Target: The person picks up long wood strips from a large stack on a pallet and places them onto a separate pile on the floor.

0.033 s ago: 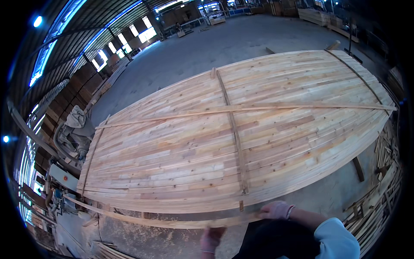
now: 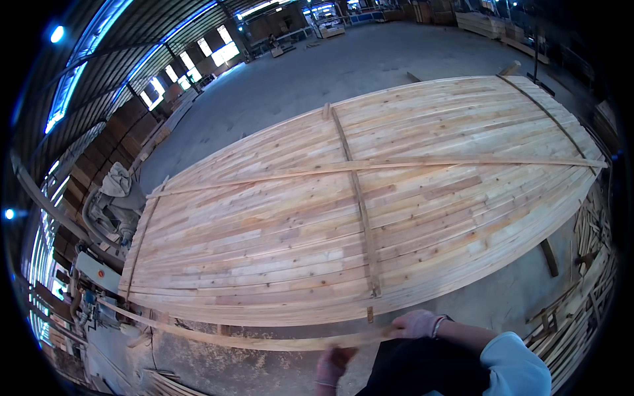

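A long thin wooden strip [image 2: 264, 342] runs along the near side of a large stack of boards. My right hand [image 2: 417, 324], in a pale pinkish work glove, is closed around the strip's right end, close to my body. My left hand [image 2: 330, 368], gloved too, is just below the strip, left of my right hand. Motion smears its fingers, and a dark reddish-brown patch shows at them that I cannot make out. The stack [image 2: 284, 244] is made of pale, knotty, jointed wood and lies before me.
A loose lath [image 2: 317, 169] lies lengthwise over the stack; narrow cross strips [image 2: 362, 221] cross it. At left stands a machine with a light control box [image 2: 98, 269]. Sawdust [image 2: 218, 369] covers the floor near me. Scrap strips [image 2: 581, 310] are heaped at right.
My left hand has moved a little to the right, toward my right hand. My right hand has shifted slightly left along with the strip's end. The stack has not moved.
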The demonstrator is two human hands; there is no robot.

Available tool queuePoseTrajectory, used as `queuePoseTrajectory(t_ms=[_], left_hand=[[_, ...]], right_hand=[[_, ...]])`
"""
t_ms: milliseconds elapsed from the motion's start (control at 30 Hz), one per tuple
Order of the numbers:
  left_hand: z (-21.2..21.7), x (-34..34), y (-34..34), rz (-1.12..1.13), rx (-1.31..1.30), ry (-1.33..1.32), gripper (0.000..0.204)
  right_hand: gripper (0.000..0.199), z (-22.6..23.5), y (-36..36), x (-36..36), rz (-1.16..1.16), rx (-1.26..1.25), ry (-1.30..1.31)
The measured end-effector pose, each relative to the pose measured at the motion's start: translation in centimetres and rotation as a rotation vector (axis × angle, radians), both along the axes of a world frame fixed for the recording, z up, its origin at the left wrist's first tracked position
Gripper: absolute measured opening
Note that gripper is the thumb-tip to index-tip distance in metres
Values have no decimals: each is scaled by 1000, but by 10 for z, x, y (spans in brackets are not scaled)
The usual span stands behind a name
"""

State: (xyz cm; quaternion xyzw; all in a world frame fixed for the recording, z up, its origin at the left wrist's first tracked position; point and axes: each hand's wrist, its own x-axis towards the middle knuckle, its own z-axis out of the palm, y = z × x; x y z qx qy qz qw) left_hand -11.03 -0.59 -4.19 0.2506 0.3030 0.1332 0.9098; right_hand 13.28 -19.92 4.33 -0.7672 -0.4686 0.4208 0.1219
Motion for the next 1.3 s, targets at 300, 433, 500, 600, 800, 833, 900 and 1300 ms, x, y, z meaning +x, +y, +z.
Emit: queuePoseTrajectory(t_ms=[300,433,500,600,800,833,900,1300], left_hand=[[7,53,-1,314,-157,-24,35],[-2,26,45,620,-90,-182,31],[-7,9,59,892,-170,-82,26],[-1,18,53,983,-178,79,26],[-18,70,8,955,-343,235,32],[-13,84,-7,935,-359,224,34],[-3,101,-33,923,-395,210,38],[56,94,-102,1165,-437,326,39]], right_hand=[[43,0,24,17,182,218,-102],[41,14,-8,72,132,269,-307],[40,41,-12,115,40,189,-289],[41,28,-32,200,-90,298,-477],[46,-10,-65,394,-337,197,-963],[46,-7,-65,418,-382,136,-1074],[46,39,-44,451,-499,-195,-803],[42,28,-47,568,-474,-36,-577]])
